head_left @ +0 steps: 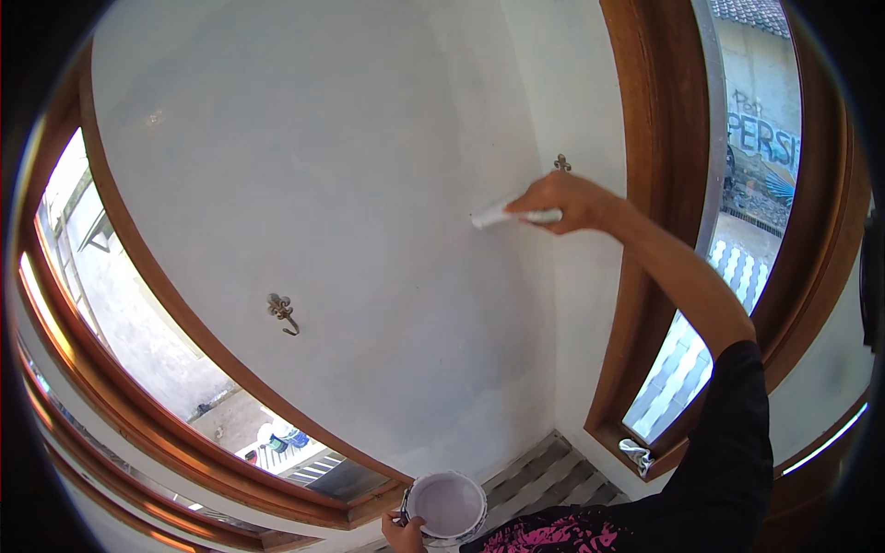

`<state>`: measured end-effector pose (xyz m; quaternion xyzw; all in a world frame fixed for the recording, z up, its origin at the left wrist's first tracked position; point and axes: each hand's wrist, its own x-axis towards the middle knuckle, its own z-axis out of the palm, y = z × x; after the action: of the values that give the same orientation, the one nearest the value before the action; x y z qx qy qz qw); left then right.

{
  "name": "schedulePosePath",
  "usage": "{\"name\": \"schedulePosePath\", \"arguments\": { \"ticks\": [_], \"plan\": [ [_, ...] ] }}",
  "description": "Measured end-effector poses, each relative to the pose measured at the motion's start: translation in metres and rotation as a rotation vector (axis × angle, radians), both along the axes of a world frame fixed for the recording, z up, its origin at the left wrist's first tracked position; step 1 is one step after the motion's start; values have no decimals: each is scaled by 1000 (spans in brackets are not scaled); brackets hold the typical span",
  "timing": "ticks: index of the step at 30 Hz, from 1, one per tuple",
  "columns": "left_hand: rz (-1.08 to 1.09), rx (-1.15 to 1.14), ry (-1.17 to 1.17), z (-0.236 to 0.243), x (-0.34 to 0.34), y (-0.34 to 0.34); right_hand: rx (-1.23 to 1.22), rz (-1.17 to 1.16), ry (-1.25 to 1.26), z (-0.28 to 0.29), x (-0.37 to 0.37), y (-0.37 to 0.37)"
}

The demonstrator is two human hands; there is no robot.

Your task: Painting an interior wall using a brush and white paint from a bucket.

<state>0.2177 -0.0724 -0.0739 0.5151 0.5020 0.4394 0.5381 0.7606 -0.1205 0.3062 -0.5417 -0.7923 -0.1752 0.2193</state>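
Observation:
My right hand [567,200] is closed round the pale handle of a paintbrush [495,217]. The white bristle end points left and lies at the white wall [369,184], close to its right-hand corner. At the lower edge my left hand [404,533] grips the side of a small round paint bucket [448,504], fingers wrapped at its rim. Pale, greyish-white paint fills part of the bucket, and smears mark its outside. A damp-looking darker patch shows on the wall below the brush.
Brass wall hooks stick out from the wall: one [283,312] at lower left, another [562,163] just above my right hand. Brown wooden window frames [650,120] stand on both sides. A white cloth [635,453] lies in the right frame's lower corner. Patterned floor tiles [553,479] show below.

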Motion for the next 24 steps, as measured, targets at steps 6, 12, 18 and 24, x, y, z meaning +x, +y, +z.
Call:
{"name": "schedulePosePath", "arguments": {
  "ticks": [6,12,18,24],
  "plan": [
    [-16,7,33,10,-9,-9,291,-46,-111,88,-3,3],
    [6,-4,150,7,-3,-6,795,-40,63,137,-1,22],
    [62,-13,106,18,7,-13,947,-54,-60,47,5,69],
    [-88,-25,167,9,9,-11,730,-141,4,-74,-1,30]
  ]
}}
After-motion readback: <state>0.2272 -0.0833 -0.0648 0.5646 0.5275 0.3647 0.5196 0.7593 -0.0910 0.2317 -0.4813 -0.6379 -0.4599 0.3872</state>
